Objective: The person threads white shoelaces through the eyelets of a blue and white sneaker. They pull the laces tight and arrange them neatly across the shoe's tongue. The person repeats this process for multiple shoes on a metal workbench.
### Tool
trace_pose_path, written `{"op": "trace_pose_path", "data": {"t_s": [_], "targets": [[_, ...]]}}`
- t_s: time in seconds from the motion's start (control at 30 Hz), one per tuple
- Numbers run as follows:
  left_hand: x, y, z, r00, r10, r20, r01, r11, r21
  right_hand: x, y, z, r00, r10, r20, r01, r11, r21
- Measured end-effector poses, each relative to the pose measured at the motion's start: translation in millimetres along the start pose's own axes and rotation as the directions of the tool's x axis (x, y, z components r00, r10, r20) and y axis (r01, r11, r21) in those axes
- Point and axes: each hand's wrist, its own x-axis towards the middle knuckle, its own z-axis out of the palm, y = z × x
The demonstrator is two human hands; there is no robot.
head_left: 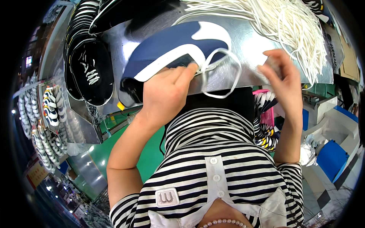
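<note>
A navy and white shoe upper (167, 45) lies on the metal table in front of me, its dark opening facing left. My left hand (167, 89) is closed on its near edge, fingertips pressed where a white shoelace (238, 72) comes out. The lace stands up in loose loops to the right of those fingertips. Off to the right, my right hand (283, 74) is raised over the table's near edge, apart from the shoe upper. Its thumb and forefinger are curved with a gap between them, and I see nothing held there.
A large heap of white laces (289, 30) covers the table's (251, 45) far right. Black shoe uppers (91, 72) are stacked in a row at the left. Below the table at the right are a pink basket (268, 116) with more uppers and a blue-lined box (332, 159).
</note>
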Motion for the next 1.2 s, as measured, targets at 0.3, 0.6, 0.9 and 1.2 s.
{"op": "trace_pose_path", "data": {"t_s": [0.3,0.6,0.9,1.2], "targets": [[-13,-16,-8,0.812,-0.321,0.487,0.577,0.317,-0.753,35,14,48,0.999,-0.036,-0.019,0.040,0.960,0.277],[18,-28,-2,0.646,-0.291,0.706,0.741,0.463,-0.487,25,4,86,0.989,0.033,-0.145,-0.010,0.987,0.160],[17,-37,10,0.926,-0.293,0.237,0.370,0.825,-0.427,34,9,71,0.978,0.206,-0.025,-0.194,0.953,0.234],[23,-32,-6,0.904,-0.259,0.340,0.382,0.848,-0.368,32,8,67,0.974,0.224,0.027,-0.224,0.946,0.233]]}}
